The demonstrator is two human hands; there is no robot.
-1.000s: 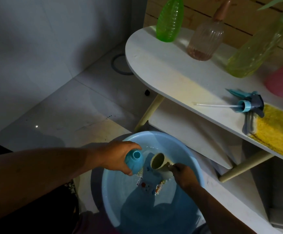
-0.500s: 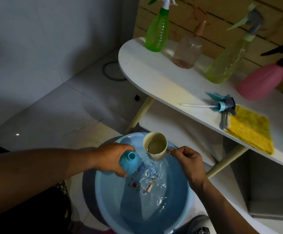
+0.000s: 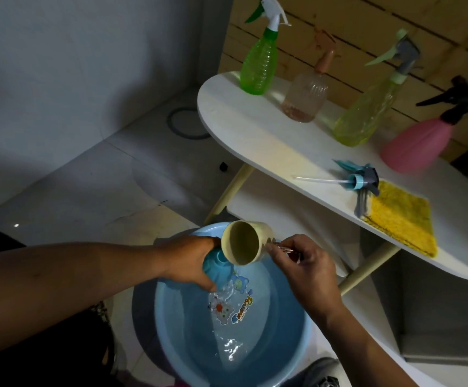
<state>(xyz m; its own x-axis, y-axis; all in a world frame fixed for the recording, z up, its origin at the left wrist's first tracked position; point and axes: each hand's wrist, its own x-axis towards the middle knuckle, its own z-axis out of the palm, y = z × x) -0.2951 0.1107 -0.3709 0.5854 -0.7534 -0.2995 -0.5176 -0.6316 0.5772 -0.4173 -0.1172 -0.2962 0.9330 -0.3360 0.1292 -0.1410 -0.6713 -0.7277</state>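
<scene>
Refill of the blue bottle (image 3: 216, 268), done over the basin (image 3: 291, 325).
The basin sits under both hands, so any spill should drop back into its water. The left hand (image 3: 188, 261) wraps the blue bottle and holds it tilted just above the water, neck up. The right hand (image 3: 305, 269) pinches the handle of the beige cup (image 3: 245, 243) and tips its lip over that open neck. Farther off, a sprayer head (image 3: 361, 178), probably this bottle's, lies on the table (image 3: 269, 146), leaving the neck free.
</scene>
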